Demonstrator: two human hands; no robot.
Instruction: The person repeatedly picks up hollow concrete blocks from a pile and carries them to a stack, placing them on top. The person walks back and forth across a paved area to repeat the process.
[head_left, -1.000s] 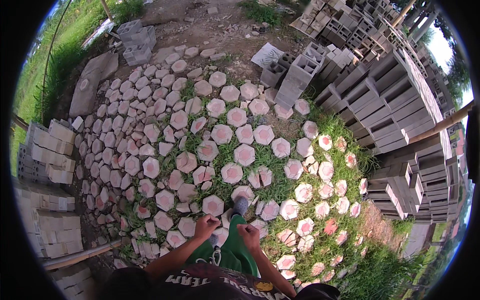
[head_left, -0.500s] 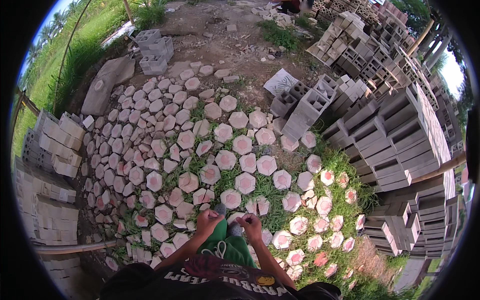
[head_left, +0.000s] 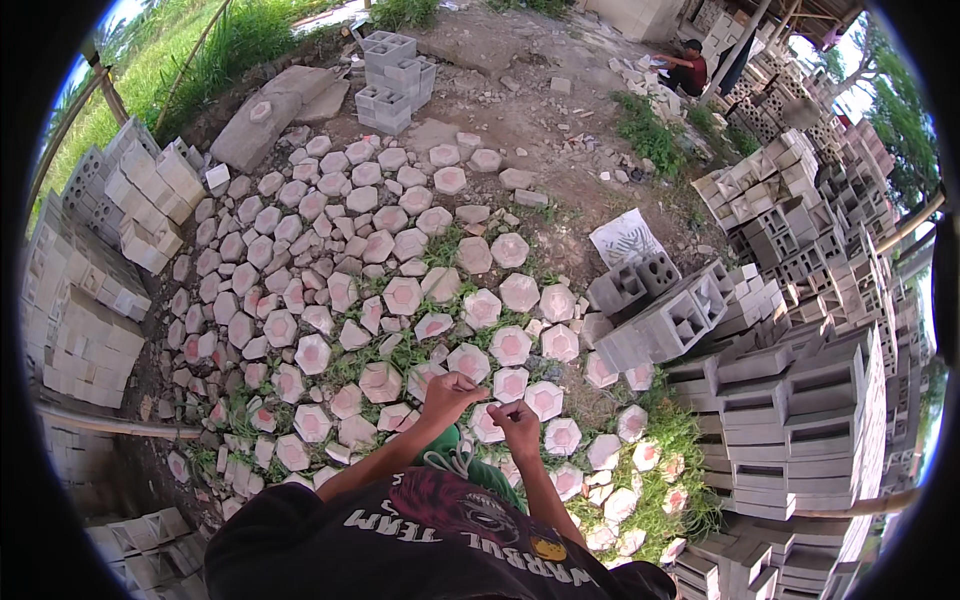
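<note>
Paved ground: pale hexagonal pavers [head_left: 509,346] with pink centres, laid among grass and rubble, spread below and beyond both hands.
Right-side stack: grey hollow blocks [head_left: 765,470], piled high.
Left-side stack: pale blocks [head_left: 95,335] beside the paving.
Left hand [head_left: 452,397]: narrow, fingers curled in, above the pavers; cannot tell if it holds anything.
Right hand [head_left: 520,425]: likewise narrow, just beside the left; contents cannot be told.
</note>
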